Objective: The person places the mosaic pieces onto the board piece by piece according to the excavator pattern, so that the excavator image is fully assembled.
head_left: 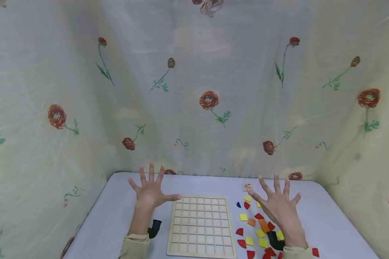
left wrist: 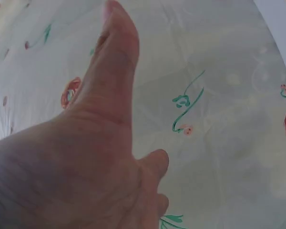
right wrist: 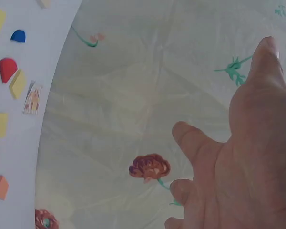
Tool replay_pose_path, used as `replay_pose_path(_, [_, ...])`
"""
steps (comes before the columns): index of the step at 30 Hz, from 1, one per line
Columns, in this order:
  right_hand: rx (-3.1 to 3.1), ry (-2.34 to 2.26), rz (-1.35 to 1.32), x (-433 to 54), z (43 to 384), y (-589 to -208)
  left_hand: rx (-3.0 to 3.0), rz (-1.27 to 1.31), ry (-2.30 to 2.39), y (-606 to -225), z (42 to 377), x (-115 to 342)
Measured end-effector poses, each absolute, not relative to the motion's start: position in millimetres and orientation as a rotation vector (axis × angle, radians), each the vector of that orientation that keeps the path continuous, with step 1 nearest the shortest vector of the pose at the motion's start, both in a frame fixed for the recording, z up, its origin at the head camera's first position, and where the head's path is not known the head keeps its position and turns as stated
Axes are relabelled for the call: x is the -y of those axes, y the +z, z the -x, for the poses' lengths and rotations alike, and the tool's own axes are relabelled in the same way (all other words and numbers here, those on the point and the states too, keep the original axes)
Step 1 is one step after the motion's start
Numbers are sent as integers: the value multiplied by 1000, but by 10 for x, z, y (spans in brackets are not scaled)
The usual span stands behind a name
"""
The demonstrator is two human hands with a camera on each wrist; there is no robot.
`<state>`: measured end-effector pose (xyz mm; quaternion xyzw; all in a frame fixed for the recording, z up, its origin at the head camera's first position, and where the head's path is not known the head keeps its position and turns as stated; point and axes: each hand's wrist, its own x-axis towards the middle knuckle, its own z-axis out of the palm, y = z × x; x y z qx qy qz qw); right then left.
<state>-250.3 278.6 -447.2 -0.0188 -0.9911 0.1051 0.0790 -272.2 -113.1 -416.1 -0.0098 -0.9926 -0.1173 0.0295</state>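
Both hands are raised over the white table with fingers spread wide, holding nothing. In the head view my left hand (head_left: pixel 150 193) overlaps the table left of a wooden grid board (head_left: pixel 201 226), its thumb pointing toward the board's top left corner. My right hand (head_left: pixel 280 205) hangs above the scattered flat pieces at the right, among them a yellow square (head_left: pixel 243 217), an orange square (head_left: pixel 251 222) and a red quarter-round piece (head_left: pixel 241 244). In the left wrist view the thumb (left wrist: pixel 115 62) stands up against the curtain. The right wrist view shows the fingers extended apart.
A small printed card (head_left: pixel 247 187) lies near the table's back edge, with a dark blue piece (head_left: pixel 238 204) in front of it. Black wrist-camera mounts (head_left: pixel 154 228) show beside the forearms. A flowered curtain (head_left: pixel 194 72) encloses the table at the back and sides.
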Motion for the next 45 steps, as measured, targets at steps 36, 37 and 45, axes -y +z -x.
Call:
replay_pose_path(36, [3047,1095,-412,-2875,3054,-5199,3445,1199,-749,-5211,2901,1478])
replay_pose_path(37, [3049,1094,-393,-2863,3068,-5227,3455,1192,-742,-5220,2892,1473])
replay_pose_path(45, [3049,1028,-331,-2794,3208,-5355,3438,1151,-692,-5324,2819,1436])
